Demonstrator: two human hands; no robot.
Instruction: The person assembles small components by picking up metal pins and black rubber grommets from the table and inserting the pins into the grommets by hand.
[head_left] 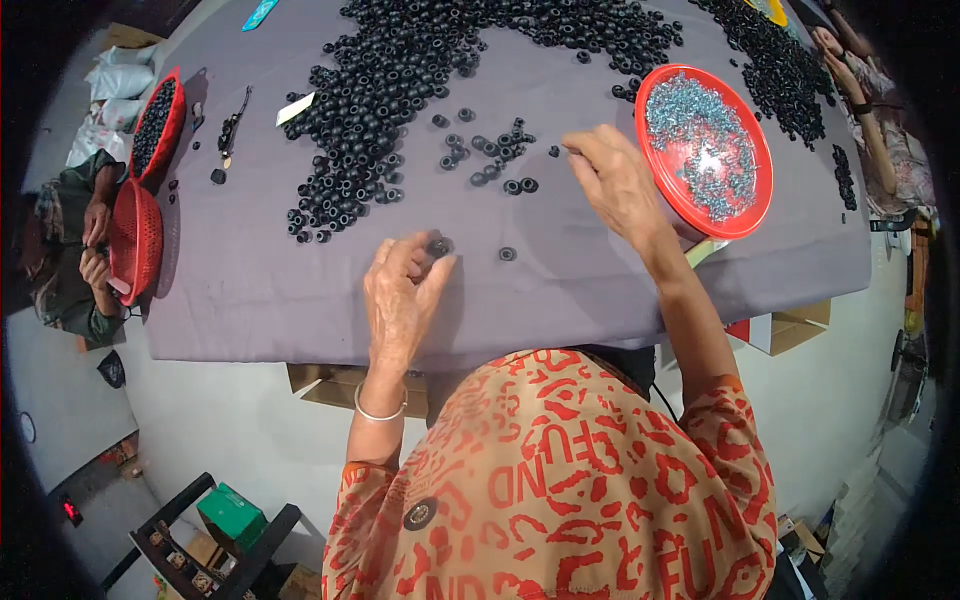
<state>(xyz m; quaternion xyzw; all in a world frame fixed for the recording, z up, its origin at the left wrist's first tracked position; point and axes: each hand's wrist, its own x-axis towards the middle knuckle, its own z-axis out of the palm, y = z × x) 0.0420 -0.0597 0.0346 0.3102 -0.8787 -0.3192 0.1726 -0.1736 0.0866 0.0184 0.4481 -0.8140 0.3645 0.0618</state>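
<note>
My left hand (403, 290) is closed on a round black cap (439, 246), pinched between thumb and fingers just above the cloth. Farther to the right, my right hand (617, 187) has its fingers drawn together. A small dark piece (553, 151) shows at its fingertips; whether they grip it is too small to tell. Between my hands a single black cap (507, 254) lies on the cloth. Beyond it are a few loose caps (521, 186) and a large pile of black caps (370, 120). Beside my right hand stands a red-rimmed bowl (764, 190) of small silvery metal parts.
A grey cloth (250, 300) covers the table. More small black parts (770, 70) lie at the far right, near another person's arm (875, 135). At the left, another person's hands (96, 245) are by a red basket (146, 235). A white strip (295, 109) lies beside the pile.
</note>
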